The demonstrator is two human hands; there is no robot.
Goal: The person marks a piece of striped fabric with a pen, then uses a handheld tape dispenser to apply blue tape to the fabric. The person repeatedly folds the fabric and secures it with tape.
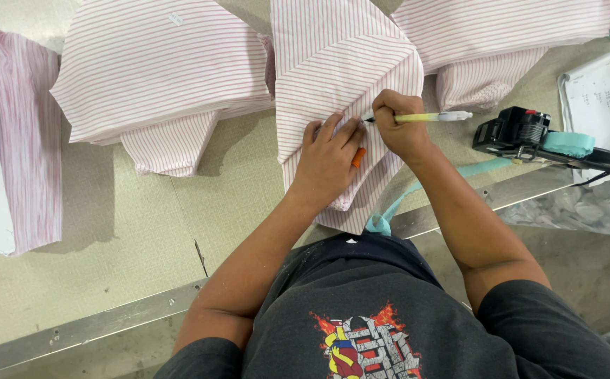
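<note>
Striped cloth piece (340, 77) lies lengthwise away from the bench's near edge; left hand (327, 158) flat on it, right hand (399, 126) closed round a pen (424, 117) pointing left.

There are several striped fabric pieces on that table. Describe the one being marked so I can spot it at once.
On the pale green table, look at the middle of the far side, straight ahead of the person. The striped piece lies under the left hand, while the right hand holds a pen to it. Unlike its neighbours, its stripes run diagonally and it reaches the table's metal edge.
</note>
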